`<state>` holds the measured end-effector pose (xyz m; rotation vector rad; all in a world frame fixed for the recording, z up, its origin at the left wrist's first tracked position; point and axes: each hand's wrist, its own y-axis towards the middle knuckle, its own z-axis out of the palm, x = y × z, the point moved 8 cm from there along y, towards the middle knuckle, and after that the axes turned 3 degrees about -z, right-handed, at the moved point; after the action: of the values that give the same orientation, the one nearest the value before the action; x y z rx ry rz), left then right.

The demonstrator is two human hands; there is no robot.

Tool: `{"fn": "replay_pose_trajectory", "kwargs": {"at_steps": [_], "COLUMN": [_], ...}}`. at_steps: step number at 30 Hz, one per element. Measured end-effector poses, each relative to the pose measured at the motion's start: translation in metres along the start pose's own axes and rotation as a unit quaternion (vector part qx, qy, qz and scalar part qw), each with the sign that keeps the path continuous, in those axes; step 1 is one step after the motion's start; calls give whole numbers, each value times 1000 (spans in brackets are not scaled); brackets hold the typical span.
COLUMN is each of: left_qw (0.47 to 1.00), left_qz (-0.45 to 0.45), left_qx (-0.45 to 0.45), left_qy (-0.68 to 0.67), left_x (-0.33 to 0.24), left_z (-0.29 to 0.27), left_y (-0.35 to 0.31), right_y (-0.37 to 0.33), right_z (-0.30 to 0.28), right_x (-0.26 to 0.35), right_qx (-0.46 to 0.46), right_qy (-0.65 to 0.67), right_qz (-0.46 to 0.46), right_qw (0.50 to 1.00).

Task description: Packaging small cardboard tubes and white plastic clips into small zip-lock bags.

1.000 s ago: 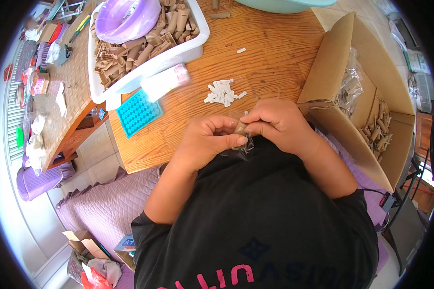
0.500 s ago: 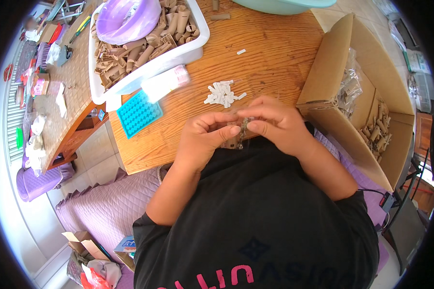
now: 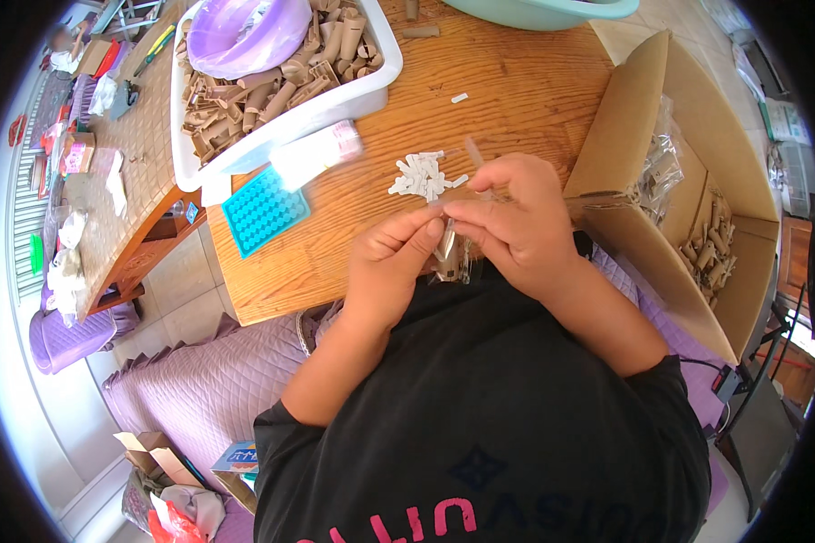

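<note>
A small clear plastic bag (image 3: 452, 260) with something brown inside hangs below my hands, close to my shirt at the table's near edge. The thumb and fingers of my left hand (image 3: 387, 258) are closed at its top. My right hand (image 3: 523, 222) meets the left there, also pinching at the bag's top edge. From between the right fingers a thin, see-through strip (image 3: 474, 156) sticks up. Just beyond the hands lies a pile of small white slips (image 3: 416, 174), and a single white slip (image 3: 460, 98) lies farther off on the wooden table (image 3: 507, 81).
A white tub (image 3: 285, 122) of brown cardboard-like tubes stands far left, a purple bowl (image 3: 210, 56) on top. Nearer are a turquoise molded tray (image 3: 264, 217) and a white packet (image 3: 317, 156). Rightward, an open carton (image 3: 602, 172) contains bagged pieces. A pale green basin (image 3: 543, 13) sits beyond.
My right hand has turned and risen slightly, and a thin see-through strip now stands up from its fingers. The bag shows more plainly below the hands.
</note>
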<state>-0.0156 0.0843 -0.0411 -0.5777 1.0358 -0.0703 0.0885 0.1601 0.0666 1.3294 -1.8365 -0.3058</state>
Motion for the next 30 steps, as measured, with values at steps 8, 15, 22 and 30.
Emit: {"fn": "replay_pose_trajectory", "kwargs": {"at_steps": [8,15,22,30], "left_qw": [958,942,976,951], "left_qz": [131,138,132,176], "left_qx": [1,5,-40,-19], "left_qy": [253,305,171,254], "left_x": [-25,-21,-26,-36], "left_z": [17,8,-6,11], "left_y": [-13,-17,-16,-24], "right_y": [-7,-30,-14,-5], "right_z": [19,17,10,19], "right_x": [-11,-68,-20,-3], "right_qx": [-16,-209,-46,-62], "right_qy": [47,367,136,52], "right_qz": [31,353,123,-4], "right_qw": [998,835,982,997]}}
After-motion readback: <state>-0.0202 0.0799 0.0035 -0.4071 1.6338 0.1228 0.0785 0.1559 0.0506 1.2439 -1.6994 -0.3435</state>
